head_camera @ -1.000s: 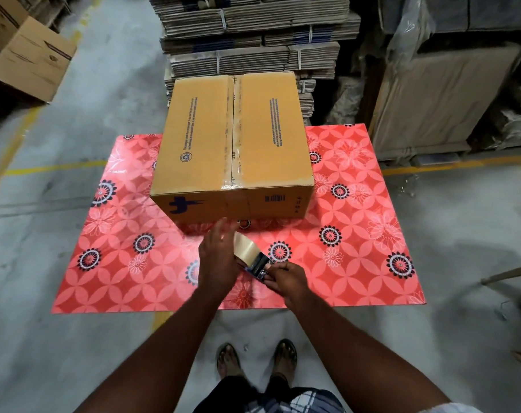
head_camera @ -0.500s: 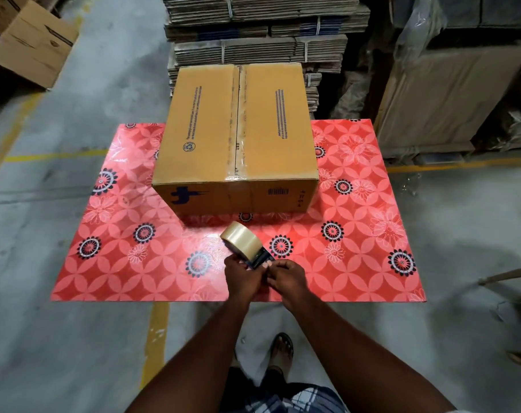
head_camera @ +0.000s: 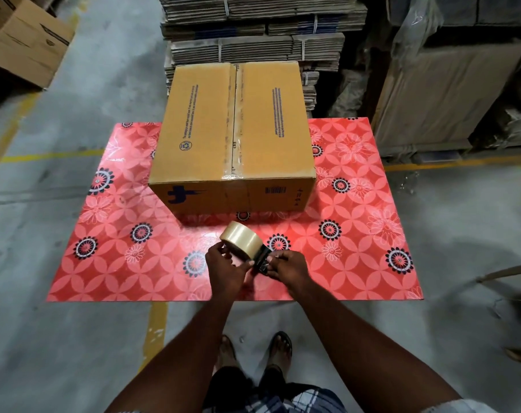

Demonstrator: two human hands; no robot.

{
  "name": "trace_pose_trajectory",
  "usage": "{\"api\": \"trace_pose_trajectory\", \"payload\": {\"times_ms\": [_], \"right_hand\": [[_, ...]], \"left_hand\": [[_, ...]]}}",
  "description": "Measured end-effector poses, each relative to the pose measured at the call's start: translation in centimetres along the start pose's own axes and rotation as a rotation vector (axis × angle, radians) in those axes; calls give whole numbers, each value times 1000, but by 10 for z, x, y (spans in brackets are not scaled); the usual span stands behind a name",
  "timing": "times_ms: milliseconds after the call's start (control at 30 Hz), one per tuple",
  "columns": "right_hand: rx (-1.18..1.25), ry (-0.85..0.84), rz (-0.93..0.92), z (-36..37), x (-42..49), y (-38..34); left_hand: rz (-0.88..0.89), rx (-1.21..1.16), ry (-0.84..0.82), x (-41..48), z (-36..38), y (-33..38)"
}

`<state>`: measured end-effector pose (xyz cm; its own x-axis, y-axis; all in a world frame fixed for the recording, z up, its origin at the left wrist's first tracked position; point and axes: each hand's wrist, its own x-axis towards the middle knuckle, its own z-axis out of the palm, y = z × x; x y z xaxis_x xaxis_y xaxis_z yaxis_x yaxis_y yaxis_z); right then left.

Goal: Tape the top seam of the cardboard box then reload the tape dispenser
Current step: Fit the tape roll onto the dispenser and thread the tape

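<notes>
Brown cardboard box (head_camera: 233, 135) sits taped on the red floral mat (head_camera: 372, 234). Near it, our left hand (head_camera: 228, 271) curls around the clear tape roll (head_camera: 241, 240); our right hand (head_camera: 287, 268) pinches the black dispenser (head_camera: 262, 259).

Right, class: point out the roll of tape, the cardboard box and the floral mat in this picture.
roll of tape (head_camera: 240, 239), head view, on its curved clear outer face.
cardboard box (head_camera: 199, 123), head view, on the left top flap.
floral mat (head_camera: 369, 234), head view, on a bare stretch right of the box.
</notes>
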<state>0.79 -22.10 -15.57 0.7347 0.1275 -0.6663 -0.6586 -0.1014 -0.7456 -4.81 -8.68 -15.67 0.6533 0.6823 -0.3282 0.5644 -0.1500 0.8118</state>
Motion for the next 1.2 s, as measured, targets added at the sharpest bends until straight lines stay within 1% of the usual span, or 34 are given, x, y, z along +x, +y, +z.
{"api": "trace_pose_trajectory", "payload": {"times_ms": [67, 167, 267, 367, 467, 600, 833, 1000, 1200], "right_hand": [[-22, -1, -1, -2, 3, -5], [-21, -28, 8, -5, 4, -6], [-25, -43, 22, -7, 5, -3], [-40, -42, 31, -7, 5, -2], [-25, -42, 42, -8, 6, -1], [25, -60, 61, -10, 3, 2], [30, -70, 49, -12, -3, 9], [22, -67, 51, -21, -4, 9], [19, -111, 44, -37, -9, 14]], "left_hand": [[-29, 8, -6, 1, -3, -4], [-115, -66, 25, 3, -2, -4], [-120, -84, 48, 12, 2, 5], [-105, 7, 56, 26, 5, 13], [-121, 103, 24, 39, 4, 13], [-57, 235, 44, 45, 2, 9], [-35, 152, 70, 50, 1, 14], [-113, 112, 118, 54, 0, 22], [-93, 106, 113, 57, 2, 20]]}}
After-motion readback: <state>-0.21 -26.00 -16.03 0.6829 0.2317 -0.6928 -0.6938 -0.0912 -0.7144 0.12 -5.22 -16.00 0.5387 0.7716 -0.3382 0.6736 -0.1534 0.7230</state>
